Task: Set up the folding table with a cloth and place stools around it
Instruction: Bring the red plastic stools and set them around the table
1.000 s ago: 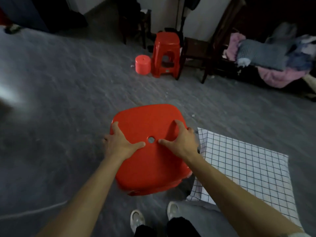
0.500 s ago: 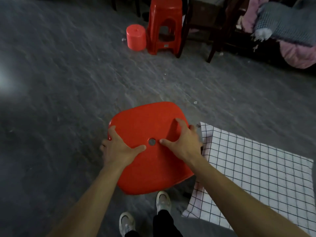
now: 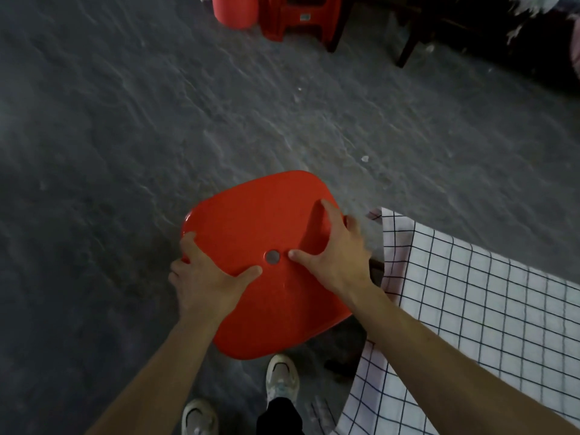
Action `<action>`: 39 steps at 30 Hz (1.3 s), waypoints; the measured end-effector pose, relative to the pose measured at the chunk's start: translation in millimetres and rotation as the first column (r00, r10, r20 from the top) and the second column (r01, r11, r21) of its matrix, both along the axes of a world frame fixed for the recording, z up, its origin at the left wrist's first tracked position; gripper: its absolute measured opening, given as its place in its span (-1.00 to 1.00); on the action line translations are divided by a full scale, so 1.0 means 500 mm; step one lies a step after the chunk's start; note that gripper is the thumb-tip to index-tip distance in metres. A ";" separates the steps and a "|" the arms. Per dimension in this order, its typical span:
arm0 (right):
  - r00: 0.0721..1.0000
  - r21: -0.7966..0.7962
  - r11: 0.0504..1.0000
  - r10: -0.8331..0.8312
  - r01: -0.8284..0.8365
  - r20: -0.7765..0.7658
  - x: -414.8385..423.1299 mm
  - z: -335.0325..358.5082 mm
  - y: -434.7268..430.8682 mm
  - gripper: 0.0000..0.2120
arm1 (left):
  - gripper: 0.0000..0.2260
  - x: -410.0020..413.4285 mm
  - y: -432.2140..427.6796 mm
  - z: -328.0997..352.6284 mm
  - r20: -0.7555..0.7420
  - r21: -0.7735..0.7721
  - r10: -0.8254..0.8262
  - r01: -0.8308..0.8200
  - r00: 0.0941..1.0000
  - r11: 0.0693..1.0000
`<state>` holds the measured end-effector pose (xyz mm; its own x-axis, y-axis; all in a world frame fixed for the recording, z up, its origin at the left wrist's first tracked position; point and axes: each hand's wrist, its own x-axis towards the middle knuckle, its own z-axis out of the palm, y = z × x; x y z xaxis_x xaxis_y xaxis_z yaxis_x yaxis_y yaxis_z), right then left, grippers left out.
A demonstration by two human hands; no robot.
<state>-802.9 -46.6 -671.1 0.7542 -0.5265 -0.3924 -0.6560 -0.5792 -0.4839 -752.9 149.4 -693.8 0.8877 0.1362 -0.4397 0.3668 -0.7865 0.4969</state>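
Both hands are on the glossy red plastic stool (image 3: pixel 266 255), seen from straight above so only its rounded square seat shows; the left hand (image 3: pixel 204 284) lies on the near-left edge, thumb across the top, fingers curled over the rim; the right hand (image 3: pixel 332 259) is spread on the right side, thumb pointing at the small round centre hole (image 3: pixel 272 257), fingers reaching over the far-right edge; whether the legs touch the grey floor (image 3: pixel 157 120) I can't tell. The stool sits just beside the corner of the white black-checked cloth (image 3: pixel 486 309) draped over the table; more red stools (image 3: pixel 298 17) wait well off. Moulded plastic looks light and stiff, though that shiny seat could be slippery; gripping under opposite rims seems the safest hold.
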 end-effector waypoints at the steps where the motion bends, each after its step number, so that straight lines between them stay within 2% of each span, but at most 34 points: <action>1: 1.000 -0.007 1.000 0.000 0.000 -0.003 0.000 -0.022 -0.005 0.03 | 0.13 0.001 -0.006 -0.022 0.000 0.000 0.000 0.000 1.000 1.000; 6: 0.999 -0.038 0.999 -0.011 0.009 -0.047 -0.009 -0.118 -0.024 0.06 | 0.12 0.002 -0.034 -0.114 -0.006 -0.016 -0.031 0.031 0.999 0.999; 12: 0.996 -0.036 0.998 -0.044 0.041 -0.079 -0.017 -0.170 -0.047 0.07 | 0.09 0.003 -0.066 -0.156 -0.009 0.001 -0.094 0.094 0.996 0.996; 16: 0.992 0.002 0.999 -0.040 0.041 -0.119 -0.018 -0.181 -0.061 0.06 | 0.10 0.006 -0.080 -0.164 -0.041 0.032 -0.135 0.136 0.990 0.990; 25: 0.976 -0.044 0.999 -0.014 0.005 -0.219 -0.006 -0.169 -0.054 0.06 | 0.10 0.024 -0.089 -0.152 -0.152 0.097 -0.176 0.191 0.973 0.977; 33: 0.976 -0.032 0.999 -0.012 0.005 -0.217 -0.009 -0.174 -0.056 0.07 | 0.11 0.014 -0.063 -0.163 -0.114 0.091 -0.242 0.252 0.964 0.963; 36: 0.966 -0.042 0.999 0.002 -0.013 -0.259 -0.004 -0.148 -0.048 -0.02 | 0.05 0.026 -0.043 -0.146 -0.160 0.029 -0.280 0.288 0.947 0.957; 39: 0.989 -0.026 1.000 0.008 -0.012 -0.147 -0.010 -0.092 -0.023 -0.18 | -0.04 0.035 0.000 -0.087 -0.085 0.007 -0.290 0.291 0.953 0.957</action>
<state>-808.1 -58.1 -716.9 0.6946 -0.5312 -0.4852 -0.7131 -0.5973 -0.3669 -735.2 149.6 -737.2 0.8511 -0.1128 -0.5127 0.1601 -0.8743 0.4583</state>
